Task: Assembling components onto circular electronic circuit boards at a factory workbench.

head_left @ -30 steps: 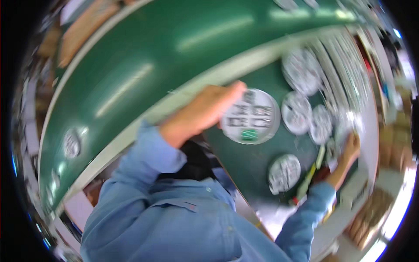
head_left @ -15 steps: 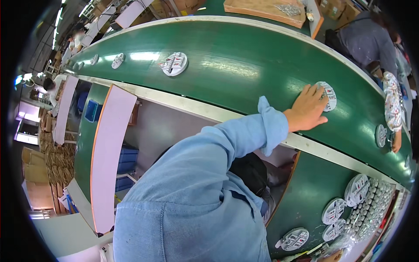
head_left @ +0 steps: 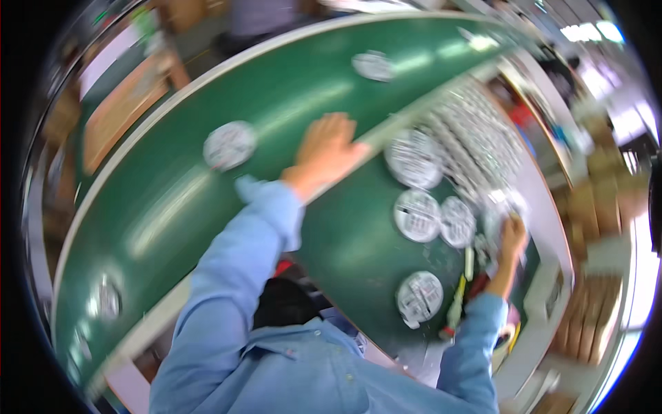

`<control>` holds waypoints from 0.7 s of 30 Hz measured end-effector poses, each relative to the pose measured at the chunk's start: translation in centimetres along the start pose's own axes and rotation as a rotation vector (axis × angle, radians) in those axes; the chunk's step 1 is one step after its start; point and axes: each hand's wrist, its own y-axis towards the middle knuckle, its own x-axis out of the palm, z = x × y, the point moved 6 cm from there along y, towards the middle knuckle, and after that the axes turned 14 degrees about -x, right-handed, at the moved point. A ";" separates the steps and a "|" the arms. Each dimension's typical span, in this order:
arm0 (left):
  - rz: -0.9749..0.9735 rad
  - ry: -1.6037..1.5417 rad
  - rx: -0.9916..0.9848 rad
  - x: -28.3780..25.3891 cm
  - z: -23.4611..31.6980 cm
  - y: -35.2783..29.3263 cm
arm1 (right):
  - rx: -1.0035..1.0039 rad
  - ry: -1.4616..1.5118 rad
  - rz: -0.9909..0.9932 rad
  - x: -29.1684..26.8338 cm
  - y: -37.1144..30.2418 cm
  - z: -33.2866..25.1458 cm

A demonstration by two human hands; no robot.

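1. Nearest, on the lower green bench [head_left: 345,255], a round white disc with grey printed markings [head_left: 419,298] lies flat close to the near edge; a slim yellow-green tool with a red tip [head_left: 455,307] lies just beside it on the right.
2. The right hand [head_left: 512,238] reaches to the right edge of this bench, among small blurred white pieces; whether its fingers are closed on anything cannot be told.
3. Left of that hand, two more round white printed discs [head_left: 417,215] and [head_left: 456,222] lie touching side by side, and a larger one [head_left: 414,159] lies beyond them.
4. A dense pack of similar white discs in rows [head_left: 476,138] fills the far right corner.
5. The left hand [head_left: 327,148] rests flat on the pale edge strip of the upper green curved belt [head_left: 289,90], fingers spread wide, holding nothing.
6. On that belt, one white disc [head_left: 229,145] lies near the hand on its left, another [head_left: 372,65] farther on, a third [head_left: 103,300] toward the left end.
7. Brown cardboard cartons [head_left: 593,276] stand past the right edge.
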 end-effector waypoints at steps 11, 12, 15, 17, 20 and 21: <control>-0.349 -0.378 0.340 1.9 14.9 1.2 | 0.009 0.026 0.113 -6.2 -1.4 -4.4; -0.379 -0.371 0.395 2.1 15.2 1.1 | 0.006 0.038 0.117 -5.9 -1.5 -4.5; -0.358 -0.360 0.350 0.9 16.0 1.4 | 0.043 0.154 0.184 -6.1 -2.3 -3.8; -0.298 -0.340 0.340 -0.7 16.2 0.9 | 0.056 0.100 0.165 -5.7 -1.6 -3.3; -0.130 -0.286 0.318 -5.8 14.5 -3.1 | 0.074 0.056 0.187 -5.7 -1.8 -3.9; -0.129 -0.279 0.287 -6.1 13.5 -4.9 | 0.054 0.086 0.211 -5.9 -1.7 -4.1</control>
